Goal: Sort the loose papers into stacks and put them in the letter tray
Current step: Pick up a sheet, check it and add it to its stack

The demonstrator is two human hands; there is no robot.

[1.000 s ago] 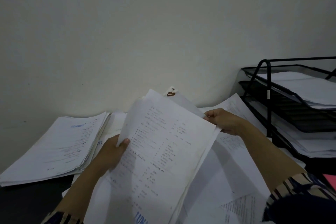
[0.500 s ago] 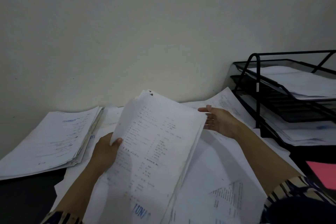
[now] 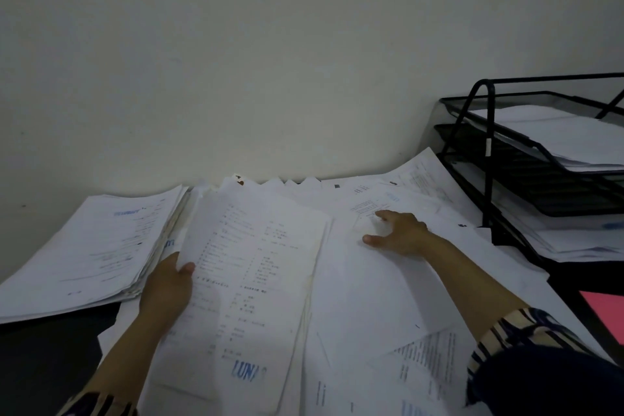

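- Sheaf of papers (image 3: 250,284): held in the left hand (image 3: 167,290), thumb on top at the left edge, fingers underneath and hidden. Clamped on it.
- The sheaf sits low over the loose papers (image 3: 381,300) spread across the desk; can't tell whether its far end touches them.
- Handling, my read: light, thin, floppy. Many sheets, edges not squared, so they will fan and slide on each other. A one-edge grip lets the free side droop.
- Best hold: both long edges, or one hand flat underneath and a thumb on top. Tap square before moving.
- Right hand (image 3: 396,233): fingers spread and fairly straight, resting flat on the loose papers to the right of the sheaf. Not gripping anything.
- Right forearm reaches forward across the spread, striped sleeve at the lower right.
- Left forearm comes up from the lower left, wrist roughly straight.
- Sorted stack (image 3: 91,250): far left on the desk, just beside the sheaf, thick, edges ragged on its right side.
- Letter tray (image 3: 486,152): black wire, tiered, far right against the wall. Top tier and bottom tier already hold paper; middle tier looks bare from here.
- Risk, my read: corner curl and slipping sheets while lifting one-handed.
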